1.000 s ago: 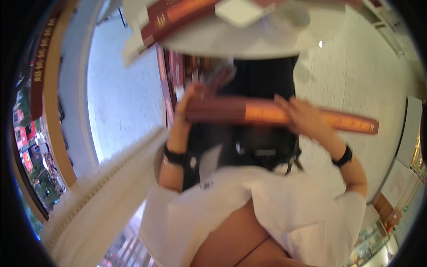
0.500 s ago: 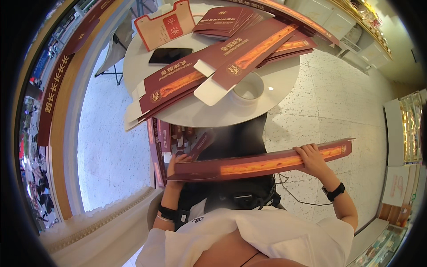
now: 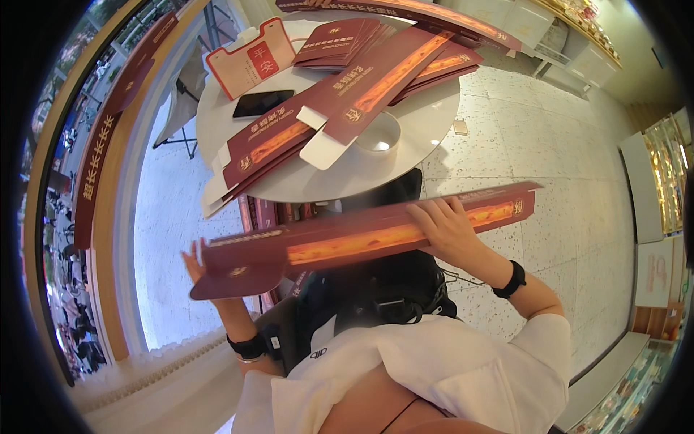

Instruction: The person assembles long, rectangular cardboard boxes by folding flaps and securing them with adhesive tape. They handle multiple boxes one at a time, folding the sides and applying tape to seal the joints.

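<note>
A long maroon carton (image 3: 340, 242) with an orange pastry-strip picture lies across in front of my body, tilted up to the right. My right hand (image 3: 448, 230) grips it from above, right of its middle, fingers over the upper edge. At the left end a wide end flap (image 3: 238, 273) stands out toward me. Behind that flap is my left hand (image 3: 193, 262), its visible fingers stretched apart just past the carton's end; its palm is hidden. Flat cartons of the same kind (image 3: 361, 90) lie stacked on the round white table (image 3: 289, 189) ahead.
A black phone (image 3: 264, 103), a red-edged paper bag (image 3: 249, 59) and a white round container (image 3: 379, 133) stand or lie on the table. More maroon packages (image 3: 264, 211) sit under it. A black bag (image 3: 390, 300) rests at my lap. Display shelves (image 3: 666, 173) are at right.
The carton has moved left and closer to me, its left end flap now facing me. My right hand came left with it; my left hand shifted left, its fingers spreading.
</note>
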The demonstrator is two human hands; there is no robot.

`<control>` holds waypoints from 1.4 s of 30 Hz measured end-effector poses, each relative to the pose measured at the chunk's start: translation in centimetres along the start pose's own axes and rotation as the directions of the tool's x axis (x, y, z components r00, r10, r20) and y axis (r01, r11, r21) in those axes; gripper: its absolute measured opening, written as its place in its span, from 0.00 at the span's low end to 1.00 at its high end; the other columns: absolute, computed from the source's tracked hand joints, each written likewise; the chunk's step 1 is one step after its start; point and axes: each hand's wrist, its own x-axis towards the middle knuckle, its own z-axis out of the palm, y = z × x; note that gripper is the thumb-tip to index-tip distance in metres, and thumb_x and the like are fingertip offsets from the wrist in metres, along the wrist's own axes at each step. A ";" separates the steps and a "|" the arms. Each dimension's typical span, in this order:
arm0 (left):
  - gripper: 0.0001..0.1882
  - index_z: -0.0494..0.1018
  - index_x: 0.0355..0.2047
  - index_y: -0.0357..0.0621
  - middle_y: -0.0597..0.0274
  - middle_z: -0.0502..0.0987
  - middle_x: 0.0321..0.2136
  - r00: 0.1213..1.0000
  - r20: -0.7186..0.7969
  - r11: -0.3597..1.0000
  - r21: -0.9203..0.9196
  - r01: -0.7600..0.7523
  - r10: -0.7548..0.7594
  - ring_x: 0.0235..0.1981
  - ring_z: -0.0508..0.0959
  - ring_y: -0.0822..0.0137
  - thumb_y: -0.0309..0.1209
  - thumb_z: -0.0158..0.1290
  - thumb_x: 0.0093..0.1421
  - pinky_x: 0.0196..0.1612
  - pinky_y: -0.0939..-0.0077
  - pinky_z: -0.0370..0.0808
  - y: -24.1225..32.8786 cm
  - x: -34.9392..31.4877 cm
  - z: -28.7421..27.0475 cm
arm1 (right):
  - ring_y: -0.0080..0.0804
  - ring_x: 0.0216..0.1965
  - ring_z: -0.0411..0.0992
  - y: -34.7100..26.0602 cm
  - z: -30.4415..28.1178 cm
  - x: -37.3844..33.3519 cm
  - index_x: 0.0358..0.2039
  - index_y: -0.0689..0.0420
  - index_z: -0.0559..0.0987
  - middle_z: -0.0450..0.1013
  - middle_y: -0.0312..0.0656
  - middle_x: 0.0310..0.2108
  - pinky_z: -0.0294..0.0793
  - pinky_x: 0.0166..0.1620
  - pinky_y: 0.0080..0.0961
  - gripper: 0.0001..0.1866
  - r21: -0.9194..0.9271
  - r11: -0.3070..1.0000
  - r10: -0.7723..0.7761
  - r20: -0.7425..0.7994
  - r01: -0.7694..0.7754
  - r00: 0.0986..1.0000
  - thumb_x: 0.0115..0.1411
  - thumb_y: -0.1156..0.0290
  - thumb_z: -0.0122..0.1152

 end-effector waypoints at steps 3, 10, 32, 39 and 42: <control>0.33 0.63 0.55 0.42 0.52 0.68 0.52 0.980 0.125 0.928 -0.323 0.187 -0.154 0.53 0.68 0.56 0.57 0.41 0.62 0.56 0.49 0.65 3.8 -0.8 0.6 | 0.38 0.43 0.67 -2.2 0.3 1.4 0.51 0.58 0.66 0.67 0.42 0.43 0.62 0.45 0.36 0.42 -0.012 1.000 -0.004 -0.099 0.003 0.995 0.31 0.66 0.73; 0.34 0.64 0.55 0.49 0.54 0.68 0.54 0.760 0.634 0.720 -0.594 0.360 0.143 0.55 0.67 0.54 0.61 0.33 0.62 0.59 0.49 0.61 0.4 4.0 -4.2 | 0.38 0.47 0.67 -6.5 0.9 2.7 0.52 0.57 0.67 0.68 0.42 0.46 0.61 0.48 0.37 0.43 -0.002 0.999 -0.050 -0.168 0.050 0.985 0.31 0.68 0.72; 0.32 0.57 0.61 0.48 0.53 0.61 0.59 0.921 0.388 0.905 -0.399 0.148 0.021 0.60 0.61 0.55 0.53 0.41 0.63 0.61 0.56 0.57 1.3 -4.7 0.7 | 0.41 0.38 0.72 -4.7 -0.9 2.0 0.51 0.58 0.69 0.72 0.44 0.40 0.72 0.40 0.33 0.35 -0.119 0.980 -0.177 -0.168 0.158 0.970 0.37 0.74 0.69; 0.31 0.55 0.62 0.47 0.54 0.61 0.60 0.907 0.420 0.969 -0.223 0.108 -0.004 0.60 0.61 0.56 0.51 0.41 0.64 0.62 0.58 0.56 1.5 -5.5 7.4 | 0.42 0.35 0.72 -6.0 0.5 2.1 0.52 0.60 0.69 0.71 0.46 0.35 0.72 0.37 0.31 0.38 -0.086 0.991 -0.121 -0.187 0.106 0.975 0.36 0.73 0.72; 0.31 0.54 0.62 0.47 0.54 0.60 0.60 0.918 0.396 0.981 -0.179 0.075 0.002 0.60 0.61 0.57 0.50 0.41 0.64 0.62 0.59 0.56 1.2 -6.1 8.1 | 0.45 0.36 0.71 -6.2 0.6 1.1 0.53 0.60 0.67 0.71 0.47 0.36 0.72 0.38 0.34 0.39 -0.085 0.994 -0.077 -0.166 0.064 0.983 0.37 0.72 0.72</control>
